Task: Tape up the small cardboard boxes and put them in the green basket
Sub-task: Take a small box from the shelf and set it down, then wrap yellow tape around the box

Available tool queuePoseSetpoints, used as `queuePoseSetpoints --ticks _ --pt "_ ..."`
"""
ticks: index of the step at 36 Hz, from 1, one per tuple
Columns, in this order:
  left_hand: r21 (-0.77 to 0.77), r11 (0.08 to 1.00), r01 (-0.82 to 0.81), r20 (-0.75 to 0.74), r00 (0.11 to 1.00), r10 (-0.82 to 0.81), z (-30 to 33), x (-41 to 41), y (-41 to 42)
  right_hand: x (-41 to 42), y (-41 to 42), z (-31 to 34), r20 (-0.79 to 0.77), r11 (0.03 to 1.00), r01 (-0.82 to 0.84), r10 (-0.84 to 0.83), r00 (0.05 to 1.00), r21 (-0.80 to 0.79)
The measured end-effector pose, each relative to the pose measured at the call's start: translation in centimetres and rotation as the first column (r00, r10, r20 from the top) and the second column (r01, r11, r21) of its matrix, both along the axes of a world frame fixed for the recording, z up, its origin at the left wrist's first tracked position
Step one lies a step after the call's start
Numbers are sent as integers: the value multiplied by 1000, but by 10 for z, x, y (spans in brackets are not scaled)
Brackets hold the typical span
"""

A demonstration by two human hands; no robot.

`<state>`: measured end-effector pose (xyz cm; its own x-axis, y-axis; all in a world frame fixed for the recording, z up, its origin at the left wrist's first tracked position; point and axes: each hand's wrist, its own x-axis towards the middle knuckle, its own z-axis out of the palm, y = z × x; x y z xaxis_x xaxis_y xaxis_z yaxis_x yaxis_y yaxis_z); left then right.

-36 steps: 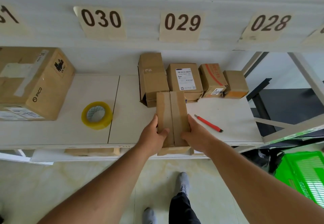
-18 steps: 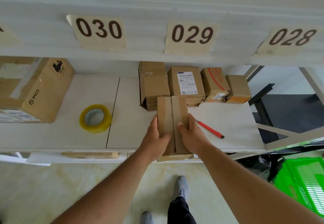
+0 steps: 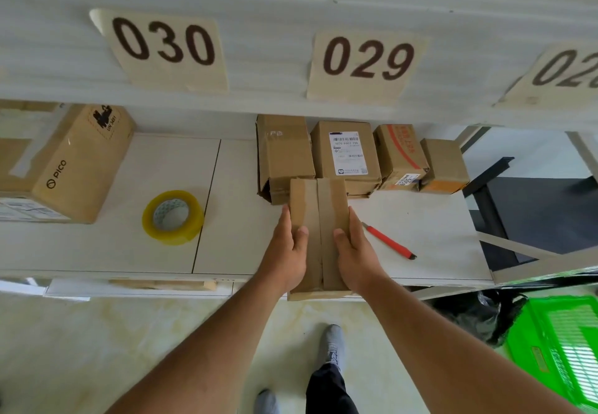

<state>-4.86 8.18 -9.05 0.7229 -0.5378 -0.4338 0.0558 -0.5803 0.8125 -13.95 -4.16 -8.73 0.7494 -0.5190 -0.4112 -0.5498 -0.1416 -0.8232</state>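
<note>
both hands are on the small cardboard box (image 3: 318,235) at the near edge of the counter (image 3: 233,219), its near end hanging just over the lip. the left hand (image 3: 288,251) clasps the left side, thumb curled onto the top panel; the right hand (image 3: 354,251) mirrors it on the right side, thumb laid on the right flap. so the fingers of both hands are wrapped round the box, pressing the two top flaps together along the centre seam, which looks bare of fresh tape.

this looks a light, stiff little carton. corrugated walls should take a firm squeeze at the sides, but the flaps will likely spring up if let go, so one hand would do well to keep pressing near the seam while the other goes for tape. the long sides are the natural hold.

the yellow tape roll (image 3: 173,217) lies well to the left on the counter, apart from the box. a red utility knife (image 3: 388,240) lies just right of the right hand. four more small boxes (image 3: 356,154) stand in a row on the far side, the nearest touching the held box's far end. a big pico carton (image 3: 64,167) sits far left. the green basket (image 3: 556,349) waits on the floor, near right.
</note>
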Motion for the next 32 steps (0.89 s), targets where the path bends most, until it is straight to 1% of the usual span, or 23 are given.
queuePoseSetpoints --ticks 5,9,12,15,18,23,28,32 --pt "53 998 21 25 999 -22 0 -3 -4 5 3 -3 4 998 -26 26 1000 -53" --pt "51 998 30 17 999 -31 -1 -2 -3 5 -1 -5 14 1000 -19 19 1000 -2" --pt "-3 1000 16 -44 999 -16 1 4 -3 9 -7 -2 -20 999 29 -28 999 42" --pt "-52 998 -24 -62 998 21 5 17 -9 19 -16 4 -43 997 75 -74 996 12" --pt "-73 997 -35 -95 995 28 12 25 -17 31 -28 7 -23 999 50 -50 998 -14" --pt "-54 998 13 -56 998 -16 9 26 -24 41 -31 5 -40 1000 1 -2 999 -11" --pt "20 999 49 11 999 -49 3 28 -28 43 -25 8 -16 999 2 -3 1000 -41" --pt "69 995 72 17 997 -74 8 29 -29 45 -27 6 -36 1000 6 -6 999 -15"
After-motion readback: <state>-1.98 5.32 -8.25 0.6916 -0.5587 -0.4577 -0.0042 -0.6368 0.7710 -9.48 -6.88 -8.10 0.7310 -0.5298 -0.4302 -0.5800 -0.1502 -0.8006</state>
